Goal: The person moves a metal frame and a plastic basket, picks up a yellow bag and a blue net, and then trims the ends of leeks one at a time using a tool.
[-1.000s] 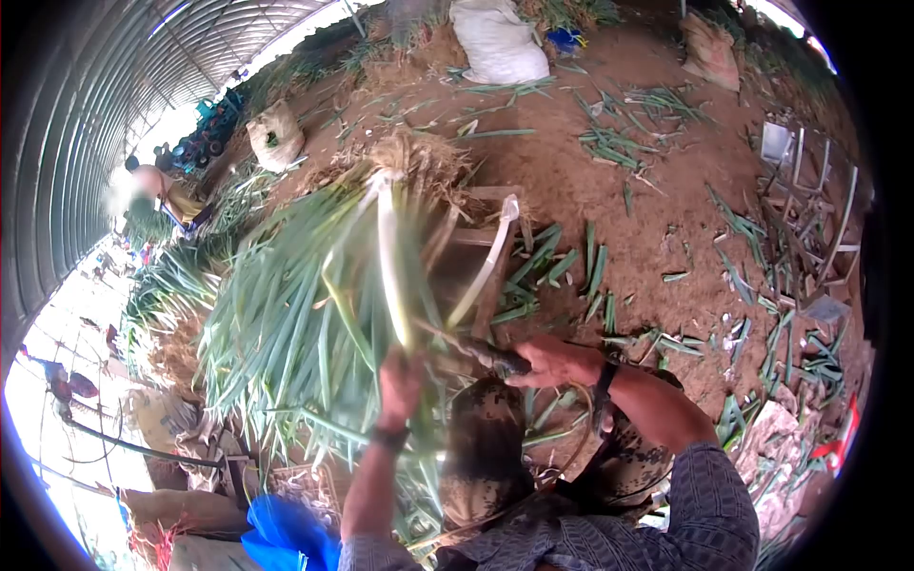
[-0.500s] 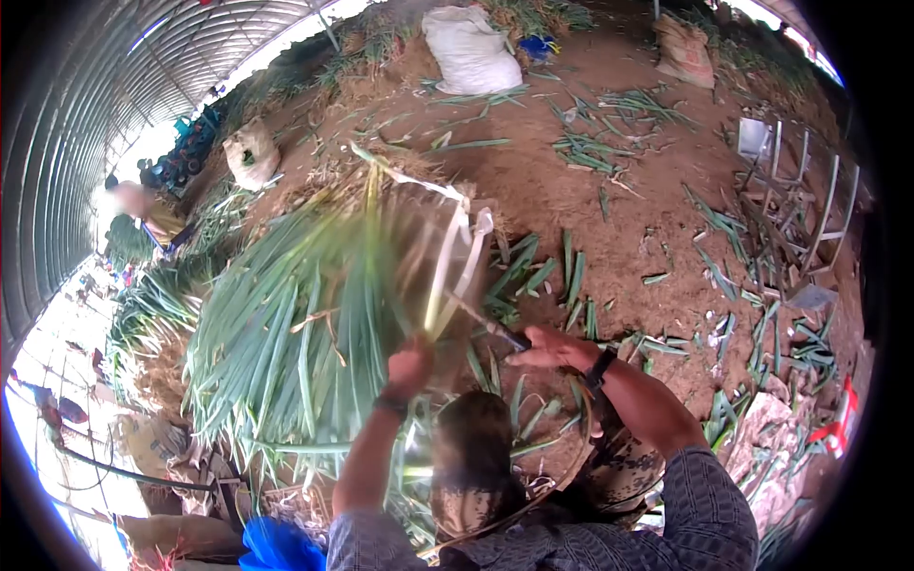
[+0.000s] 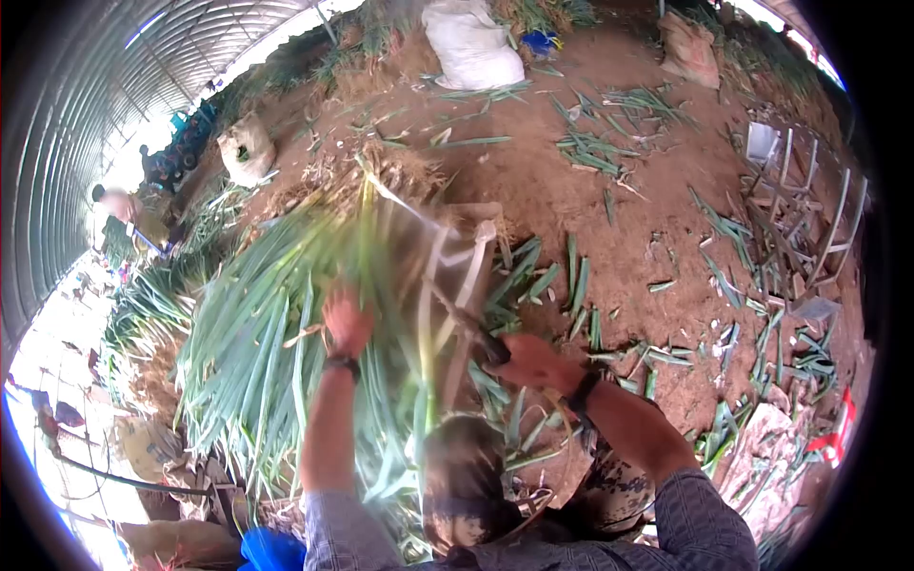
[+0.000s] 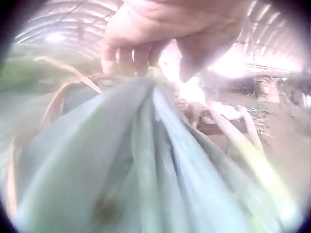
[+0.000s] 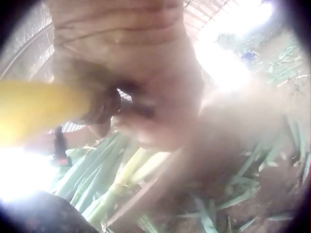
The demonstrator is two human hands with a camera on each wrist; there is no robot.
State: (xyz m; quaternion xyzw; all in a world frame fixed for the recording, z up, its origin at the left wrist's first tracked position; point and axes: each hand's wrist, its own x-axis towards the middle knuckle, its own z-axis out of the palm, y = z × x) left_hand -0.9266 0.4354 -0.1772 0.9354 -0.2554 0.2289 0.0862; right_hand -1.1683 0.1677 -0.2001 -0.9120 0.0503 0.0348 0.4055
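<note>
My left hand is over the leaves of a large heap of green onions. In the left wrist view its fingers point down at the leaf tops, with the thumb apart from them. My right hand grips the dark handle of what looks like an air blow gun, its thin nozzle aimed up and left. A yellow hose runs into that grip in the right wrist view. Two pale green onion stalks lie between the hands, their white ends over a wooden stand, partly blurred.
Cut leaves litter the dirt floor. A white sack stands at the back, with a tan sack at the left. Metal and wooden frames are stacked at right. Another person is at the far left.
My left hand has let go of the pale stalk and moved left and up onto the leafy heap. The stalks have come down beside the stand. The right hand still holds the blow gun.
</note>
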